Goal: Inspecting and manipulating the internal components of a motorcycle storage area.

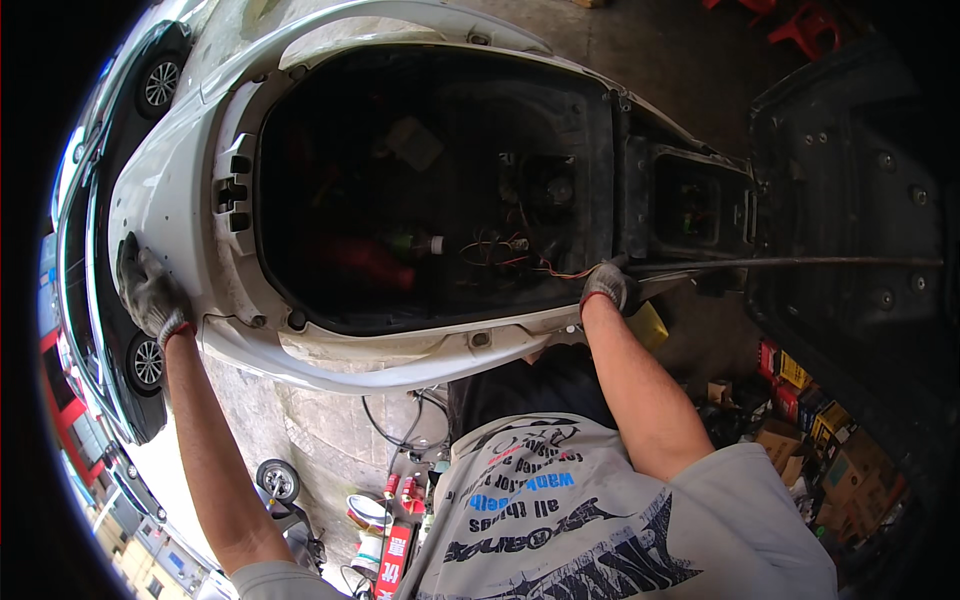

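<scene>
A white scooter body (160, 190) fills the upper view, with its dark under-seat storage tub (470, 100) exposed. My left hand (152, 290), in a grey work glove, lies on the tail panel at the left, fingers stretched along it. At the right end of the tub, my gloved right hand (608, 284) is closed at the lower rim. What its fingers hold is hidden. Thin coloured wires (565, 273) run from the tub floor to this hand. A long dark rod (800, 262) extends rightward from beside it, in front of the raised seat's underside (850, 190).
Inside the tub are a red item (370, 265) and a white-capped bottle (436, 244). Boxes (860, 480) are piled at lower right. A loose wheel (278, 481) and red containers (408, 490) stand below left. Parked dark cars (150, 90) line the left; red stools (808, 32) are at upper right.
</scene>
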The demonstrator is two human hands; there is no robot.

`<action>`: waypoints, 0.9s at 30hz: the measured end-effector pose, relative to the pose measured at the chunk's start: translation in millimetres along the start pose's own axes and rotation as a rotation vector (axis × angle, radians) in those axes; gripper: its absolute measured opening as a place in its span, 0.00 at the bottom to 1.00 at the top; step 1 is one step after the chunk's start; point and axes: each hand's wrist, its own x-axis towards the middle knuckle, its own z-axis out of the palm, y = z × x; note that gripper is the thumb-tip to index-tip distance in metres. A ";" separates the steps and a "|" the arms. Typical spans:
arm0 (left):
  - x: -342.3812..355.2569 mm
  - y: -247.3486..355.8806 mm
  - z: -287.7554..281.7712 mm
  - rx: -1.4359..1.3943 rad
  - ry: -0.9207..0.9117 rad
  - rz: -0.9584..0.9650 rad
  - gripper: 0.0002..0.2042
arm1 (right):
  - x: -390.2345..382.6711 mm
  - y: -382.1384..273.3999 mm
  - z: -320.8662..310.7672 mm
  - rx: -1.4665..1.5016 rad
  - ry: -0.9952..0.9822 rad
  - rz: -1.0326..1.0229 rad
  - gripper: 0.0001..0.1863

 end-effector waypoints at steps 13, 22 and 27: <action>2.8 0.7 2.8 -0.003 0.012 0.024 0.17 | 18.0 3.9 22.2 0.098 0.360 0.252 0.35; -1.8 -1.7 -1.6 0.011 0.001 0.009 0.17 | -8.8 -5.5 9.6 -0.060 0.237 0.129 0.37; 2.8 -2.2 2.0 0.023 -0.014 0.030 0.19 | 10.8 4.1 16.1 -0.042 0.317 0.138 0.37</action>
